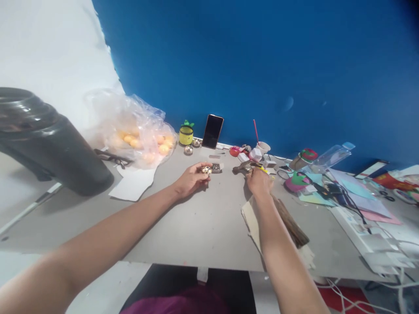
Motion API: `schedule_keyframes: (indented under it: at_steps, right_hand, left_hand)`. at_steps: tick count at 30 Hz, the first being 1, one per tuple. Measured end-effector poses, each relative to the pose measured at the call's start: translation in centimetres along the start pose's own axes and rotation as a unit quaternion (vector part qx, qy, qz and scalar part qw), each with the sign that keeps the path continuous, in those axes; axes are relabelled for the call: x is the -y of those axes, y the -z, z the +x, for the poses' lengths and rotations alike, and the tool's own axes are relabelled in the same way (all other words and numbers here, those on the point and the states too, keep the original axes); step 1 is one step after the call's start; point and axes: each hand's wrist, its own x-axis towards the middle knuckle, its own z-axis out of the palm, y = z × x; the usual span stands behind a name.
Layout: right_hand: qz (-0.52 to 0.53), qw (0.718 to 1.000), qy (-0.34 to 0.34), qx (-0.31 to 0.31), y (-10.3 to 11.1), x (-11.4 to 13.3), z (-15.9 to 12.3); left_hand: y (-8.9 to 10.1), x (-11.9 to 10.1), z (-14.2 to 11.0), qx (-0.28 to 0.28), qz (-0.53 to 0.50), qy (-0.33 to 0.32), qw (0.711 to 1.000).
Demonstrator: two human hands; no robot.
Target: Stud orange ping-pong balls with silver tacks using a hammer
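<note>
My left hand [191,179] is closed around a small shiny gold-coloured ball with a patterned surface [206,170], held between the thumb and fingers. Right beside it on the table is a small open box [216,168] of tiny dark metal pieces, too small to name. My right hand [260,181] has its fingers wrapped round a hammer [241,168], whose metal head points left over the table and whose yellow-and-black handle shows past the fingers. Two similar shiny balls, one nearer [188,150] and one farther [197,142], rest by the yellow pineapple-shaped pot [186,134].
Under my right forearm lie a piece of wood [291,222] and a pale cloth [251,220]. A phone [212,131] leans on the blue wall. Left stand a large dark flask [55,144] and a bag of orange fruit [137,131]. Papers, cables and a power strip [360,240] crowd the right.
</note>
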Motion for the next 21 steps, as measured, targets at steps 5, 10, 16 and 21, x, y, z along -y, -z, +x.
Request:
schedule_keyframes:
  at_steps: [5, 10, 16, 21]
  right_hand:
    - [0.0, 1.0, 0.002, 0.002, -0.6, -0.4, 0.2]
    - [0.076, 0.983, 0.092, -0.136, -1.0, 0.1, -0.3]
    - [0.283, 0.849, 0.397, -0.201, -1.5, 4.7, -4.9]
    - [0.305, 0.816, 0.46, -0.17, -1.6, 7.0, -8.3]
  left_hand:
    - [0.3, -0.4, 0.1, 0.024, -0.124, 0.064, 0.99]
    - [0.4, -0.3, 0.2, 0.028, -0.148, 0.094, 0.984]
    - [0.2, -0.2, 0.0, 0.004, -0.122, 0.097, 0.988]
    - [-0.3, -0.1, -0.1, -0.052, -0.095, 0.076, 0.991]
